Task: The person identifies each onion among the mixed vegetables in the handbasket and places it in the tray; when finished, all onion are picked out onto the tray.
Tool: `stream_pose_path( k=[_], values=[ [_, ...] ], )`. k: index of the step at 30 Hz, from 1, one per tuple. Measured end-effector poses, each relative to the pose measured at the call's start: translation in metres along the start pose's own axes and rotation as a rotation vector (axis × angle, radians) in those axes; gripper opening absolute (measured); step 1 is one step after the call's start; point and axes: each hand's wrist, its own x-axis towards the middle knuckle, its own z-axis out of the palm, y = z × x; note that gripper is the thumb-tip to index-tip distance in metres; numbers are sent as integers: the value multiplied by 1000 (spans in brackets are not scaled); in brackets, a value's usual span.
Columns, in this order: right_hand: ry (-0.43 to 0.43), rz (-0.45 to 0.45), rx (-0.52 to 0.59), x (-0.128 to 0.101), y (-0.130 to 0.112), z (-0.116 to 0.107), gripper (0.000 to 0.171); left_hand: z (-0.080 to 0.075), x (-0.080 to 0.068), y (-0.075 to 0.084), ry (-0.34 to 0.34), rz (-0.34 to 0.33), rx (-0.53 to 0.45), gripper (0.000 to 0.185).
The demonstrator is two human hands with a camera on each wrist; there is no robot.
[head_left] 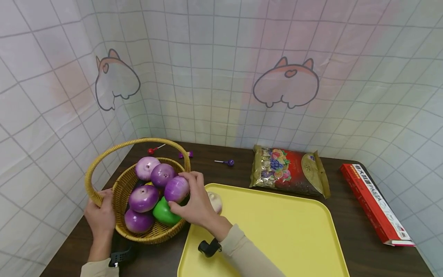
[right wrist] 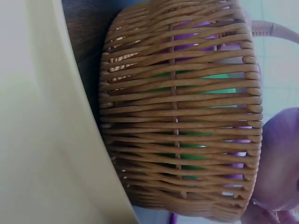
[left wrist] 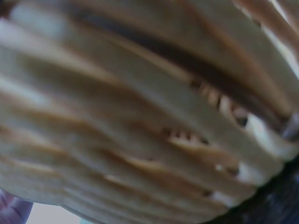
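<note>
A woven wicker basket [head_left: 152, 239] with a tall hoop handle stands on the dark table at the left. My left hand [head_left: 100, 215] grips the basket's left side at the foot of the handle. Fingers and thumb of my right hand [head_left: 200, 204] pinch a purple onion [head_left: 177, 189] at the basket's right rim. Several more purple onions [head_left: 143, 199] fill the basket, along with a smooth green vegetable [head_left: 165, 211] and a bit of yellow beneath. Woven strands [left wrist: 154, 140] fill the left wrist view. The right wrist view has the held onion [right wrist: 280, 158] at the rim.
A yellow tray [head_left: 277, 231] lies right of the basket, with a pale round thing [head_left: 215, 202] at its corner, partly behind my right hand. Behind are a red lollipop [head_left: 150, 151], a purple lollipop [head_left: 230, 162], a purple candy [head_left: 185, 154] and a candy bag [head_left: 288, 169]. A red pasta box [head_left: 375, 204] lies far right.
</note>
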Motion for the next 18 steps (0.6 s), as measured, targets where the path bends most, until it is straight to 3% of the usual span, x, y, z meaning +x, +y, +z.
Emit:
stream_pose_path(
  k=[11, 18],
  values=[
    [41, 2, 255, -22, 2, -25, 78, 0, 0, -2, -3, 4, 2, 25],
    [112, -17, 225, -37, 17, -46, 75, 0, 0, 0, -9, 17, -2, 27]
  ],
)
